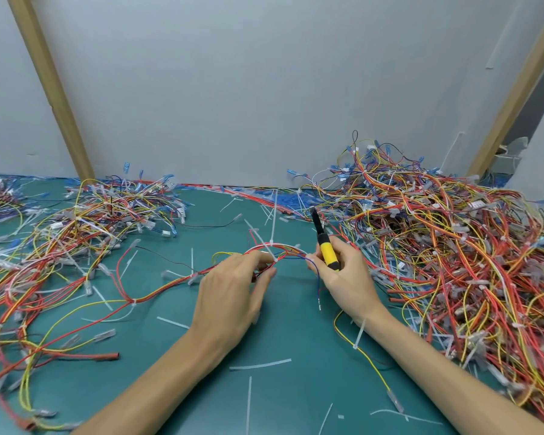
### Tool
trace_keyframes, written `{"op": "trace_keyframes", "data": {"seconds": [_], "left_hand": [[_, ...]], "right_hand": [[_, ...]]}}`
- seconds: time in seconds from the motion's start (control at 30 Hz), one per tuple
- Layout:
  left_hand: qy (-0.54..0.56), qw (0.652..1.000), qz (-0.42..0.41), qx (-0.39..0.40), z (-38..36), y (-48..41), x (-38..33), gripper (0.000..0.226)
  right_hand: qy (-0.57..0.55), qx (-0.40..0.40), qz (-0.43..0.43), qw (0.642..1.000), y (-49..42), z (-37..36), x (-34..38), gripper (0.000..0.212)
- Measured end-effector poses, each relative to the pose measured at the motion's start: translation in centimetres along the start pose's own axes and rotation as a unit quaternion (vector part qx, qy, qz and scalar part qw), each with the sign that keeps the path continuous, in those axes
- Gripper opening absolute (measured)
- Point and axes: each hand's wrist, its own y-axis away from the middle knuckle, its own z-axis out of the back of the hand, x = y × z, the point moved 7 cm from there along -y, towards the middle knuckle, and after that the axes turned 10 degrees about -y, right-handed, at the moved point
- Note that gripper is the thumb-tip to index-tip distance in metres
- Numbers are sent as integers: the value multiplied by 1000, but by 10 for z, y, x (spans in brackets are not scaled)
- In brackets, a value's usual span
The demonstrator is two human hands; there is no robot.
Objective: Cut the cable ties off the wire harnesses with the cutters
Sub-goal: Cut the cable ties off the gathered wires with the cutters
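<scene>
Head view: at mat (296, 340) centre, the left hand (233, 293) pinches the wire harness (281, 245) beside 1 cable tie (264, 243); the right hand (346, 277) grips the cutters (328, 255). Harness appears light, limp: hold beside the tie.

Only the arms showed up in the shot: the left hand (233, 296) and right hand (343, 277) were both bare, and the left forearm (157, 381) and right forearm (437, 365) were uncovered right down to the bottom edge. Slim wrists, long fingers.

On desk (296, 334): left pile (85, 221), right pile (453, 246), single harness (283, 248) between, in left hand (233, 296); cutters (327, 252) in right hand (349, 281); wall (264, 89) behind.
</scene>
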Motion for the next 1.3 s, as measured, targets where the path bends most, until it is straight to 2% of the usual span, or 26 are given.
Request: {"op": "trace_keyframes", "data": {"seconds": [0.23, 0.43, 0.8, 0.97, 1.07, 1.17, 1.3], "left_hand": [[-1, 999, -35, 2, 2, -4, 3, 6], [-35, 995, -84, -33, 8, -5, -3, 7], [-46, 989, -119, -69, 11, -6, -5, 16], [-42, 984, -162, -59, 7, -4, -12, 31], [-10, 991, -133, -11, 2, -3, -10, 32], [82, 994, -72, -5, 3, -2, -5, 16], [118, 992, 32, -25, -4, -10, 7, 39]], "right_hand": [[12, 7, -12, 1000, 1, -3, 3, 36], [15, 17, -28, 999, 1, -4, 0, 25], [-11, 34, -53, 998, 1, -5, 1, 22], [-43, 45, -67, 996, 1, -6, -3, 24], [-98, 58, -88, 990, 0, -5, -7, 23], [-121, 76, -92, 985, 0, -5, -9, 20], [-128, 105, -71, 984, 0, -7, -7, 23]]}}
